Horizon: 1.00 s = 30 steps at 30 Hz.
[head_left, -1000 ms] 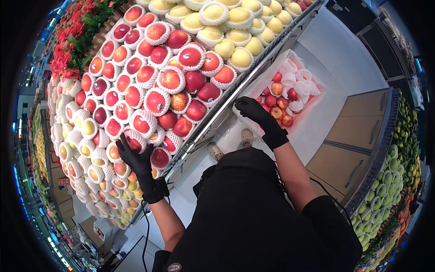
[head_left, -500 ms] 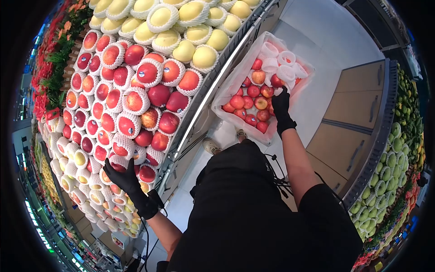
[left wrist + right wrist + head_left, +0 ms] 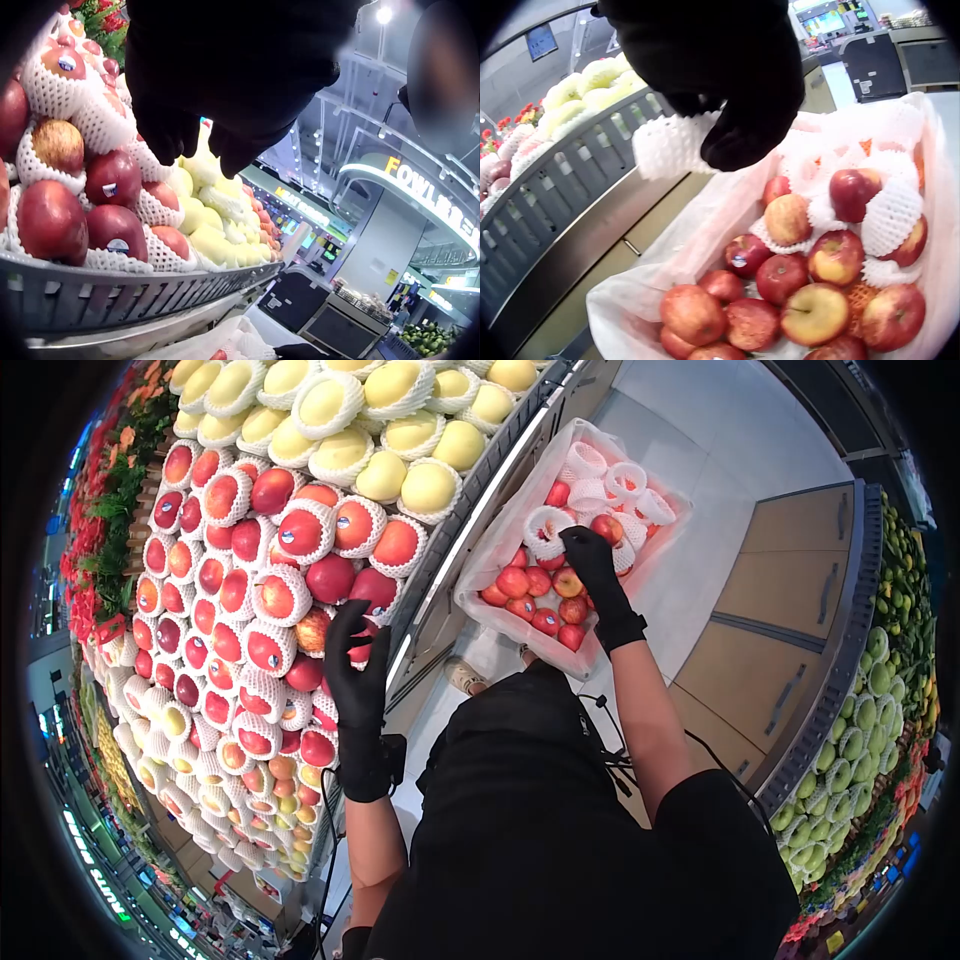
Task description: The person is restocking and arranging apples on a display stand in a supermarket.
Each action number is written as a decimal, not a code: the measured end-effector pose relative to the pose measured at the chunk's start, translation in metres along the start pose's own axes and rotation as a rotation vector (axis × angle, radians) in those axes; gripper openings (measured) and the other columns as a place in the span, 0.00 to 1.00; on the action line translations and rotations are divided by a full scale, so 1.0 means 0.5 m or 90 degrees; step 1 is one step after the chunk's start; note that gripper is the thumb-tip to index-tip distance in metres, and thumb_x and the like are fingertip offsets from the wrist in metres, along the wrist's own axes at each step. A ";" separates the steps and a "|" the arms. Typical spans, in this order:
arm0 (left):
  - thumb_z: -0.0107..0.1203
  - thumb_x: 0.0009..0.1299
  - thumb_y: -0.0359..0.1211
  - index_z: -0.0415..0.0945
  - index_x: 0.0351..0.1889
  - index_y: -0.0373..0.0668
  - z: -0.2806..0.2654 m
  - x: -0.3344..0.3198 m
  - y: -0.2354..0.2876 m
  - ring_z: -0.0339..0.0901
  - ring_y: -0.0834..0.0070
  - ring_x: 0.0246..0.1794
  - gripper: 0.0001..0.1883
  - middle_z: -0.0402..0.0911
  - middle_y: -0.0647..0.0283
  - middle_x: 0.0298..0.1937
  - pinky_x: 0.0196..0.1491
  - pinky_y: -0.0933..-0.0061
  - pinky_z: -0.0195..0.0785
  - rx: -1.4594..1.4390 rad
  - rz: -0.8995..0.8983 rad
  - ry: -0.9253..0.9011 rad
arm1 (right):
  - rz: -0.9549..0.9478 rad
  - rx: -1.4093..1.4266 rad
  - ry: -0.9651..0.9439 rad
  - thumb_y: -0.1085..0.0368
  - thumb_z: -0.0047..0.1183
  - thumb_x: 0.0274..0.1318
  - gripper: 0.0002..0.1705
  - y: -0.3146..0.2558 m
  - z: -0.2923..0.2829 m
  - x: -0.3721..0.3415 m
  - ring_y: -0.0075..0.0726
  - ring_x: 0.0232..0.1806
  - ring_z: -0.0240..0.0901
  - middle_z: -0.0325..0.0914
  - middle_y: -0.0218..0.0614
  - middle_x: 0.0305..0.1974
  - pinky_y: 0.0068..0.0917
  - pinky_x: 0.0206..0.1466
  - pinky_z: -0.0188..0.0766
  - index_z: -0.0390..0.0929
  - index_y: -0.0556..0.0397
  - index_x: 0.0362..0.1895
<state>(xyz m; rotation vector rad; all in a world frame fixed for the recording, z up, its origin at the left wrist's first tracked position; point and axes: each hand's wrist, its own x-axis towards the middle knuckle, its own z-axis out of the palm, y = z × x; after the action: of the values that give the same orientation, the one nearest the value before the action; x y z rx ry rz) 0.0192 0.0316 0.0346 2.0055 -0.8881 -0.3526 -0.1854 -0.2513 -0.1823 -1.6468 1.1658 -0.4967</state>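
Observation:
My gloved right hand (image 3: 597,575) is over the lined box of apples and pinches a white foam net sleeve (image 3: 664,146) between thumb and fingers. Below it, loose red and yellow apples (image 3: 772,277) lie in the box, whose liner (image 3: 622,304) is thin and whitish. More foam nets (image 3: 627,480) are heaped at the box's far end. My gloved left hand (image 3: 358,680) is over the front edge of the fruit display, thumb and fingers apart, close by dark red apples (image 3: 330,578). Nothing shows in its grasp.
Red apples in foam nets (image 3: 270,595) cover the sloped display, with yellow fruit (image 3: 380,475) beyond them. A grey slatted guard (image 3: 150,296) edges the display. Wooden cabinets (image 3: 770,640) and a stand of green fruit (image 3: 835,750) are on the right.
My right hand moved from beside the display to the box and now holds a foam net. My left hand left a netted apple lower on the display and shifted up and right.

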 end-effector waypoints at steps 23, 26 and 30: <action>0.45 0.70 0.26 0.72 0.57 0.32 0.107 -0.039 -0.162 0.80 0.73 0.37 0.18 0.82 0.58 0.41 0.42 0.73 0.75 -0.435 -0.414 -0.061 | 0.046 -0.372 -0.189 0.54 0.71 0.34 0.47 0.111 0.248 -0.076 0.57 0.57 0.70 0.71 0.51 0.55 0.47 0.58 0.70 0.66 0.58 0.60; 0.44 0.69 0.25 0.71 0.57 0.32 0.095 -0.046 -0.160 0.81 0.71 0.41 0.19 0.82 0.58 0.42 0.45 0.71 0.75 -0.452 -0.388 -0.045 | 0.023 -0.485 -0.133 0.51 0.71 0.33 0.41 0.105 0.249 -0.095 0.56 0.53 0.73 0.73 0.51 0.52 0.46 0.54 0.72 0.71 0.60 0.51; 0.47 0.68 0.26 0.72 0.57 0.33 0.100 -0.048 -0.186 0.79 0.74 0.44 0.19 0.81 0.59 0.45 0.49 0.73 0.72 -0.397 -0.307 -0.027 | 0.051 -0.304 -0.153 0.53 0.70 0.34 0.36 0.139 0.236 -0.094 0.49 0.51 0.76 0.76 0.50 0.50 0.41 0.50 0.74 0.74 0.59 0.48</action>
<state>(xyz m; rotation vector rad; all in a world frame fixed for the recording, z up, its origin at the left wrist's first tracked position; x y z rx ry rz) 0.0171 0.0501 -0.0723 1.5972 -0.2452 -0.8324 -0.1465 -0.1535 -0.2817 -1.9874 1.2216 0.0424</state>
